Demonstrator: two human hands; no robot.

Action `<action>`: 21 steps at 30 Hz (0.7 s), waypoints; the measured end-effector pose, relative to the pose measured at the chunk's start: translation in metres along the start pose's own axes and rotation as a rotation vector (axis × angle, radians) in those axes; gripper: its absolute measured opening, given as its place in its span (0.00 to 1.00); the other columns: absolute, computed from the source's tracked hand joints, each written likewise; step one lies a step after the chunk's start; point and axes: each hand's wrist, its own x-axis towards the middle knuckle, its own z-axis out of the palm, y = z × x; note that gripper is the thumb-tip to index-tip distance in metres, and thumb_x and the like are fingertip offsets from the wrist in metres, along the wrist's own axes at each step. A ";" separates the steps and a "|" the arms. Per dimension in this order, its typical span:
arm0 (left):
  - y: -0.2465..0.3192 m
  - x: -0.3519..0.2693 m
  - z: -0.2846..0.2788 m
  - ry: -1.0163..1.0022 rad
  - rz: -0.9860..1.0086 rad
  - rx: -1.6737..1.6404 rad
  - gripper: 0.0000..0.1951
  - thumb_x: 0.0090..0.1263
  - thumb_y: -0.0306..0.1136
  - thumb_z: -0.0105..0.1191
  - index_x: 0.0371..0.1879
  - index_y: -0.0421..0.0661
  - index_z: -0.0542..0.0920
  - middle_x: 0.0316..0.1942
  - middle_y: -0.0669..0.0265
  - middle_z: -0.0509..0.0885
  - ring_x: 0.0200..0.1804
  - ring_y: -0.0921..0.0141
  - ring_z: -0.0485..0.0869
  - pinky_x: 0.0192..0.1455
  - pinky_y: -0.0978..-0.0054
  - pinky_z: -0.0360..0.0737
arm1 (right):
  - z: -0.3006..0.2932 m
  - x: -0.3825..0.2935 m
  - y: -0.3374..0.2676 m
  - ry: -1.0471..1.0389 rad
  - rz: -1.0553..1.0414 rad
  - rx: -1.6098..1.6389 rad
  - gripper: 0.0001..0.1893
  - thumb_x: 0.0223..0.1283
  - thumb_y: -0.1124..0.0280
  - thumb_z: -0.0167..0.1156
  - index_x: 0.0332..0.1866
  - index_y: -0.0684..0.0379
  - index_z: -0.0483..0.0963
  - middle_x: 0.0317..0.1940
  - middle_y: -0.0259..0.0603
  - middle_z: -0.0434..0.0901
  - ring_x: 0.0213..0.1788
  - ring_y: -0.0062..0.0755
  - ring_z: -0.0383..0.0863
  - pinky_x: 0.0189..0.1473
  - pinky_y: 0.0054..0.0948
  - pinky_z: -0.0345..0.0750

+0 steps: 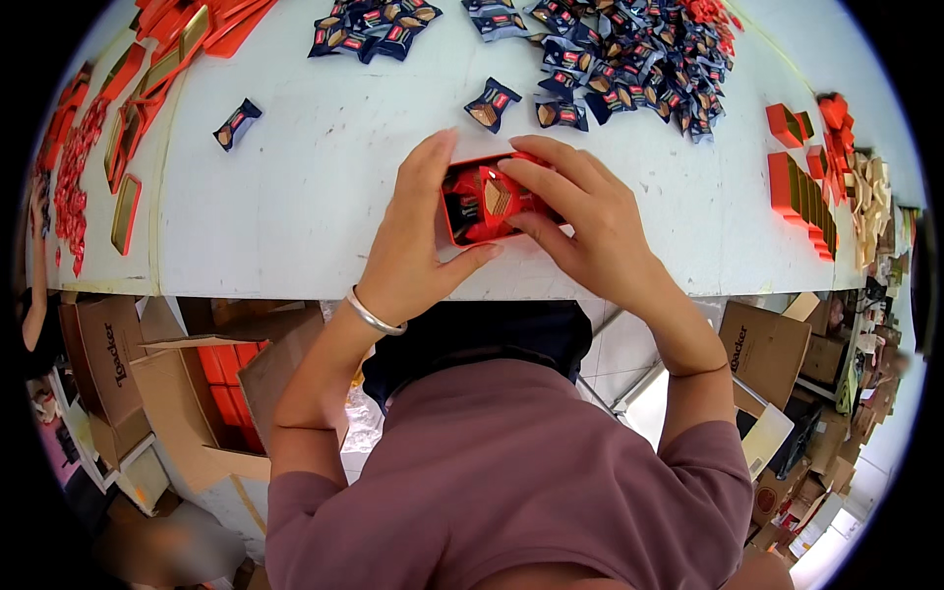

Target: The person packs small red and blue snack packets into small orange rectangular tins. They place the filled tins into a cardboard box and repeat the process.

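A small red open-topped box rests on the white table in front of me, with red wafer packets and a dark packet inside. My left hand grips the box's left end, its thumb along the near wall and its fingers at the far corner. Over the right half of the box, my right hand has its thumb and index finger on either side of a red packet; that hand hides the right end. Just beyond the box lie two dark blue wafer packets, one at the left and another at the right.
A large heap of blue packets lies at the far right. Red-and-gold trays and red packets line the left. Nested red boxes stand right. Below the table's edge is an open carton. Another person's arm shows far left.
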 end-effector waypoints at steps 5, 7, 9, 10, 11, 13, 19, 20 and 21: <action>0.006 0.001 -0.001 -0.034 0.155 0.348 0.36 0.52 0.35 0.64 0.62 0.42 0.65 0.66 0.55 0.61 0.65 0.52 0.62 0.65 0.55 0.61 | 0.005 -0.012 -0.012 0.135 0.106 0.238 0.23 0.47 0.71 0.66 0.51 0.59 0.72 0.46 0.42 0.76 0.44 0.44 0.77 0.43 0.35 0.76; 0.005 0.000 -0.002 -0.053 0.211 0.495 0.33 0.53 0.35 0.64 0.60 0.42 0.68 0.66 0.55 0.61 0.66 0.52 0.62 0.65 0.55 0.61 | 0.007 -0.022 -0.002 0.262 0.158 0.141 0.21 0.47 0.75 0.64 0.50 0.61 0.73 0.45 0.45 0.76 0.43 0.44 0.76 0.43 0.35 0.75; 0.003 -0.005 -0.002 -0.065 0.233 0.566 0.31 0.53 0.34 0.64 0.58 0.41 0.69 0.66 0.53 0.62 0.67 0.52 0.61 0.65 0.58 0.62 | 0.013 -0.028 0.016 0.279 0.054 -0.071 0.20 0.47 0.77 0.63 0.50 0.63 0.73 0.46 0.46 0.76 0.43 0.45 0.75 0.44 0.36 0.74; 0.004 -0.006 -0.002 -0.061 0.210 0.538 0.31 0.53 0.34 0.63 0.58 0.41 0.69 0.66 0.53 0.62 0.67 0.51 0.61 0.65 0.58 0.62 | 0.026 -0.031 0.019 0.277 -0.008 -0.053 0.20 0.48 0.78 0.62 0.49 0.65 0.73 0.45 0.46 0.76 0.43 0.45 0.74 0.46 0.37 0.72; 0.005 -0.007 0.000 -0.056 0.186 0.511 0.31 0.54 0.34 0.63 0.58 0.41 0.69 0.66 0.53 0.61 0.66 0.50 0.61 0.65 0.58 0.62 | 0.033 -0.035 0.018 0.285 -0.026 -0.141 0.19 0.48 0.78 0.61 0.49 0.67 0.73 0.43 0.45 0.76 0.42 0.44 0.74 0.45 0.36 0.71; 0.008 -0.008 0.001 0.004 0.128 0.383 0.31 0.55 0.35 0.62 0.59 0.43 0.69 0.67 0.53 0.60 0.66 0.49 0.61 0.65 0.57 0.61 | 0.035 -0.035 0.012 0.256 -0.050 -0.214 0.19 0.49 0.76 0.61 0.49 0.67 0.73 0.42 0.44 0.74 0.41 0.42 0.74 0.44 0.34 0.70; 0.011 -0.008 -0.007 -0.084 0.095 0.618 0.35 0.59 0.48 0.56 0.66 0.49 0.64 0.68 0.50 0.57 0.66 0.47 0.59 0.66 0.56 0.60 | 0.031 -0.016 -0.005 0.224 -0.014 -0.180 0.17 0.48 0.72 0.62 0.46 0.61 0.75 0.41 0.45 0.73 0.39 0.40 0.74 0.37 0.34 0.71; 0.013 -0.009 -0.012 -0.075 0.088 0.677 0.36 0.58 0.49 0.57 0.65 0.49 0.64 0.68 0.50 0.57 0.65 0.47 0.60 0.66 0.56 0.60 | 0.034 -0.014 -0.001 0.207 -0.052 -0.208 0.16 0.48 0.72 0.63 0.45 0.60 0.76 0.42 0.45 0.72 0.39 0.40 0.74 0.37 0.34 0.72; 0.013 -0.010 -0.015 -0.071 0.079 0.724 0.36 0.58 0.50 0.57 0.65 0.49 0.64 0.67 0.50 0.57 0.65 0.48 0.60 0.65 0.56 0.60 | 0.037 -0.012 0.002 0.183 -0.079 -0.243 0.16 0.48 0.72 0.63 0.45 0.59 0.76 0.43 0.46 0.72 0.39 0.39 0.74 0.36 0.33 0.72</action>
